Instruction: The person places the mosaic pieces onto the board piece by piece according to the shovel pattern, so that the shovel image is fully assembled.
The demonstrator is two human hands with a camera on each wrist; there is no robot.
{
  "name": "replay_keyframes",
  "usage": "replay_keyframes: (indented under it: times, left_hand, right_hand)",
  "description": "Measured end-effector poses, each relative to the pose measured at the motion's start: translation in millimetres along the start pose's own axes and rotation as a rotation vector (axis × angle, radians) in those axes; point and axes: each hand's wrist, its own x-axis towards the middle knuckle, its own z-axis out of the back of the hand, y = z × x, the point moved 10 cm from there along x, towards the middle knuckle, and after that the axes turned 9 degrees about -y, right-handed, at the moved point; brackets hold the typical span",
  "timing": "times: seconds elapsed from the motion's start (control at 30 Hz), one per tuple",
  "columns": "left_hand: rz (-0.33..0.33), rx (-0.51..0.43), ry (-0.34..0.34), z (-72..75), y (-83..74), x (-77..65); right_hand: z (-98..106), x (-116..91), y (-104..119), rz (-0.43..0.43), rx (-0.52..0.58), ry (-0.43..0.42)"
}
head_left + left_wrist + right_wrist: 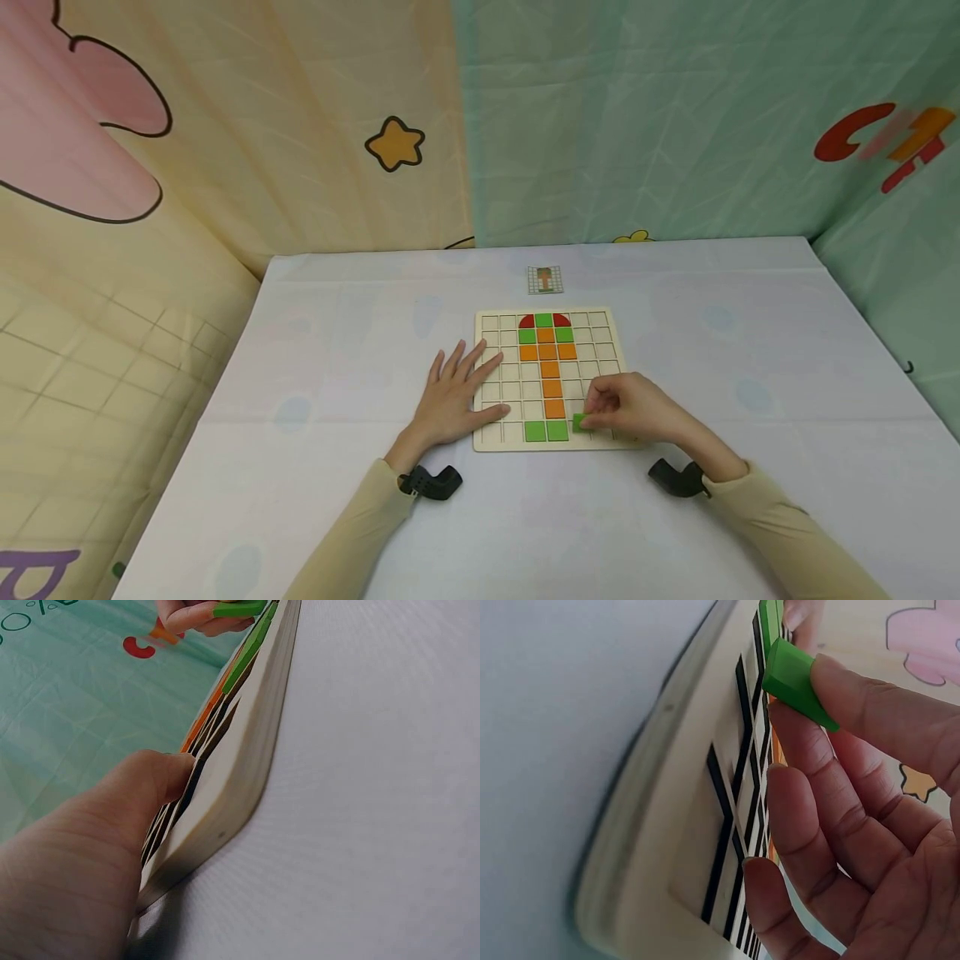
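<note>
A wooden grid board (495, 325) lies on the table, its cells partly filled with coloured tiles. Red quarter-round tiles (527, 321) and green tiles (536, 431) sit in it, with a column of orange tiles (551, 389) down the middle. My right hand (633, 406) pinches a green square tile (791, 675) between thumb and fingers, close over the board's near row, right of two green tiles laid side by side. With fingers spread, my left hand (450, 400) rests on the board's left edge; its thumb (165, 776) lies on the near left part.
Behind the board lies a small picture card (545, 280) printed with a similar grid pattern. A white cloth (337, 350) covers the table. Patterned curtains (315, 125) hang along the back and sides. Black wrist cameras (431, 482) are strapped to both wrists.
</note>
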Motion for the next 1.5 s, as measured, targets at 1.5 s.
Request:
replay_keyframes:
  times: [1.5]
  left_hand:
    - [0.001,-0.014,-0.001,0.2,0.4,0.2]
  right_hand:
    - [7.4,-0.7,1.3,0.008,-0.161,-0.100]
